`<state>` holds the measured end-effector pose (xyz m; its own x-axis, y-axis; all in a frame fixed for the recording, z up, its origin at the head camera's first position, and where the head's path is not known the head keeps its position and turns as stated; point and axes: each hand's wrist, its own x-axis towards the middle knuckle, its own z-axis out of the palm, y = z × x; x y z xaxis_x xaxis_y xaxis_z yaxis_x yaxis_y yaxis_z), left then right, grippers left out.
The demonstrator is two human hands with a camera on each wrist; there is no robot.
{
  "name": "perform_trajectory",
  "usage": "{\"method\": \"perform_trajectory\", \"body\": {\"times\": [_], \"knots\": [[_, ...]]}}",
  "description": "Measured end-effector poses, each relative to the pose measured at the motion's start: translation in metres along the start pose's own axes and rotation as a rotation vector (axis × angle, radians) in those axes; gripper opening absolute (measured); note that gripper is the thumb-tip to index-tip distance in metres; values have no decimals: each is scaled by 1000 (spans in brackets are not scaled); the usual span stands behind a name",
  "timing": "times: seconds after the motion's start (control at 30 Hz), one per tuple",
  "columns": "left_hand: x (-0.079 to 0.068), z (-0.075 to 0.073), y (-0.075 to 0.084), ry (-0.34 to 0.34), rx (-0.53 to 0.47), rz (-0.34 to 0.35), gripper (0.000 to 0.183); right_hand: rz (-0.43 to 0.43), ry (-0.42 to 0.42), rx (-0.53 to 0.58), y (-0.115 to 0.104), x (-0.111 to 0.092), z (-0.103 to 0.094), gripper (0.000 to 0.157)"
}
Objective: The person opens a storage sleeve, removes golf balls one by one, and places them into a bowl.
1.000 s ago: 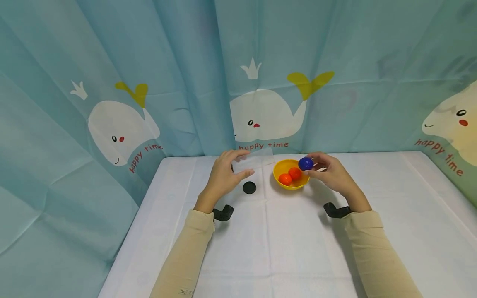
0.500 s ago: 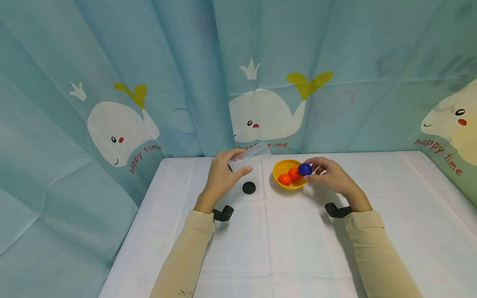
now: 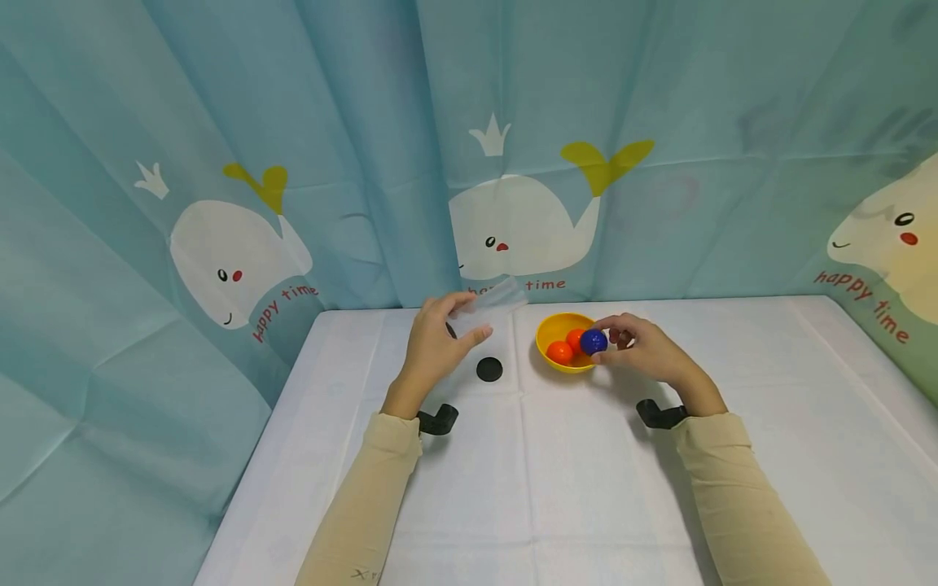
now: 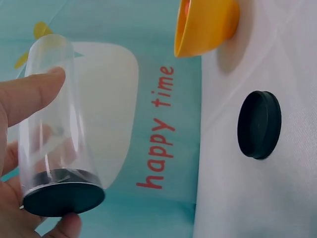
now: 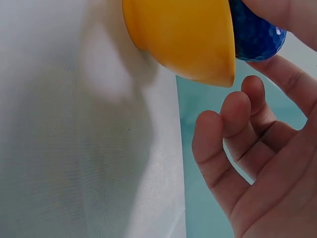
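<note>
My left hand (image 3: 432, 346) grips a clear plastic tube (image 4: 72, 111) that tilts away from the wrist, with a black cap (image 4: 64, 200) on its near end. A loose black cap (image 3: 489, 369) lies on the tablecloth beside this hand. Between thumb and fingertip, my right hand (image 3: 655, 354) pinches a dimpled blue ball (image 3: 593, 342) at the right rim of a yellow bowl (image 3: 550, 325). The ball is partly within the bowl in the head view; whether it touches the contents is unclear. An orange ball (image 3: 559, 352) lies in the bowl, and a second orange ball (image 3: 575, 337) is partly hidden behind the blue one.
A white cloth (image 3: 469, 505) covers the table. Behind its far edge hangs a blue-green curtain (image 3: 366, 163) printed with whales. Each wrist wears a black camera mount (image 3: 440, 420).
The blue ball, held in my right hand, has come down and left, lower over the bowl. The tube's far end has tipped up and shifted a little left in my left hand.
</note>
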<state>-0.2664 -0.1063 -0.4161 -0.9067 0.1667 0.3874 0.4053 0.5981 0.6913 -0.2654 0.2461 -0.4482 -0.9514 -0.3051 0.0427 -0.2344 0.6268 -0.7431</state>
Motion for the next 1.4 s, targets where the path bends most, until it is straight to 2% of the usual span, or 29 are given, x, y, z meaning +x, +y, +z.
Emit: {"method": "perform_trajectory", "body": {"times": [0.1,0.3,0.47,0.63,0.77,0.93,1.2,1.4], "knots": [[1,0,-2,-10,19,-8,55,-7,-3,-1,1,1,0,45],[2,-1,-6,-1,18,-4,55,-4,25,1,0,3,-1,33],[4,-1,-7,5,-13,-55,55,13,40,-19,-2,4,-2,28],[6,-1,-7,15,-55,-109,55,23,119,-23,-6,4,-5,26],[7,-2,-8,17,-85,-104,57,32,184,-1,-8,2,-9,25],[8,-3,-10,19,-81,-112,55,27,200,-2,-6,2,-14,30],[6,-1,-18,2,-59,-226,52,39,193,6,-4,1,-16,31],[1,1,-28,-55,-27,-322,47,39,195,28,0,-6,-15,31]]}}
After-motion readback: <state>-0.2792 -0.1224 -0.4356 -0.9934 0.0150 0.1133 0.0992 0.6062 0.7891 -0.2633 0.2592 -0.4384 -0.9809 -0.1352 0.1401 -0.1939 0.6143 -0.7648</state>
